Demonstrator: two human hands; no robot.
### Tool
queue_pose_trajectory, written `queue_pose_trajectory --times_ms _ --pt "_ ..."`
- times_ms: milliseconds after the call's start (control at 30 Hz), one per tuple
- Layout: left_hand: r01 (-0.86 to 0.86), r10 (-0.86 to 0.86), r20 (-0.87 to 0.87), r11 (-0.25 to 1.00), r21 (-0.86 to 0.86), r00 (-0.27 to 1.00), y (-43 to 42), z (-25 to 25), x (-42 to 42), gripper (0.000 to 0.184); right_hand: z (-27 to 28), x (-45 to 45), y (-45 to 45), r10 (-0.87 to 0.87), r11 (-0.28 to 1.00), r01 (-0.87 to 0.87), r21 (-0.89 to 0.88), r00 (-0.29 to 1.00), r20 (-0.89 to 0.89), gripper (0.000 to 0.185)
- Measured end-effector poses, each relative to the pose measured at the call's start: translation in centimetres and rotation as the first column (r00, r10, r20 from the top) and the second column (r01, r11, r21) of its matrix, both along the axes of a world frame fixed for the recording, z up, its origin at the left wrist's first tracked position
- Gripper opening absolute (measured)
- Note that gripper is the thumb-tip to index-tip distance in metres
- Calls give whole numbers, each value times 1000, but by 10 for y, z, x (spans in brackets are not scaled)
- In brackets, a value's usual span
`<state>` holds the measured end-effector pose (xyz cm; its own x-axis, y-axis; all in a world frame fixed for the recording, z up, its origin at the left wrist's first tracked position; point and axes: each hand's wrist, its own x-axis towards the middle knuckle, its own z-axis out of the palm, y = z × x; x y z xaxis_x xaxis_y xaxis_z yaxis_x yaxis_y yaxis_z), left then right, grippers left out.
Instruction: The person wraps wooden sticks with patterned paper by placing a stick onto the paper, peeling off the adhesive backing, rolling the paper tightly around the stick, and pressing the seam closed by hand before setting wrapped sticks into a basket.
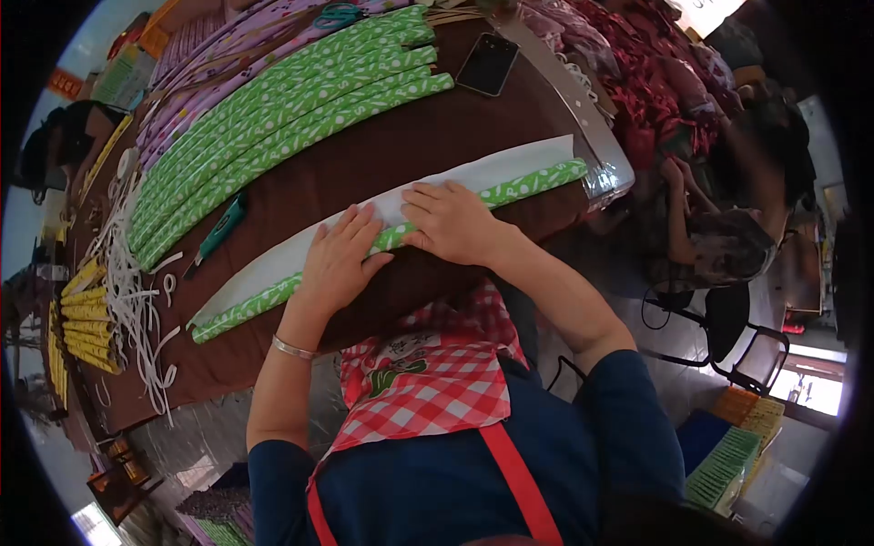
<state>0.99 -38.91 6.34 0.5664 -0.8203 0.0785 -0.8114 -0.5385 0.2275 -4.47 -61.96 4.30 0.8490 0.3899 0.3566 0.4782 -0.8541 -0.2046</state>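
A long sheet of green patterned paper (273,293) lies across the brown-covered table in front of me, partly rolled into a tube along its near edge. Its white underside (305,247) faces up beyond the roll. My left hand (339,257) rests flat on the sheet left of its middle, fingers stretched out and a bracelet on the wrist. Close beside it, my right hand (448,222) presses on the paper and roll, fingers extended. Neither hand grips anything. The parts of the roll under my palms are hidden.
Several green patterned rolls (300,118) lie at the back, with purple ones (196,86) behind. A phone (488,64), a teal-handled cutter (221,227), scissors (339,15) and white strips (137,309) are on the table (410,136). Another person (728,241) sits at the right.
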Motion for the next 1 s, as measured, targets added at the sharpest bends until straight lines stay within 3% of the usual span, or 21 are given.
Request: queue_pose_trajectory --times_ms 200,500,567,600,633,700,733,800,867,900,967,1000 --pt "-54 56 -68 998 33 996 0 4 -1 50 0 -20 -78 -217 973 211 -90 974 -60 38" --pt "-69 74 -109 997 45 991 -2 5 -1 50 1 -38 -169 -510 859 511 -34 849 -135 45" --pt "-79 86 -119 995 65 989 -2 6 -2 50 2 -38 -182 -597 802 592 -77 789 -144 47" --pt "-88 95 -116 994 65 989 -2 6 -2 50 8 -40 -180 -675 721 630 -290 733 -84 43" --pt "-79 87 -117 994 70 989 -2 5 -2 51 12 -42 -175 -664 730 620 -288 743 -82 43" --pt "-97 106 -111 992 78 988 0 5 -1 52 19 -45 -159 -571 751 608 -257 794 209 38" --pt "-82 89 -109 994 68 990 0 5 -1 51 20 -46 -144 -488 830 527 -180 844 221 37" --pt "-88 95 -107 994 66 990 -2 2 -2 51 23 -46 -106 -277 952 294 -88 946 169 36" --pt "-39 39 -74 999 7 996 2 -1 -2 47 22 -44 -75 -106 994 106 0 991 78 37" --pt "-98 99 -62 995 24 993 6 -2 -2 47 15 -41 -63 -31 998 29 50 999 39 39" --pt "-38 36 -53 998 -50 998 12 -6 -4 42 12 -39 -50 -62 998 62 12 998 25 40" --pt "-100 98 -45 994 -39 994 16 -6 -8 42 8 -38 -50 -86 996 87 -33 995 44 41"
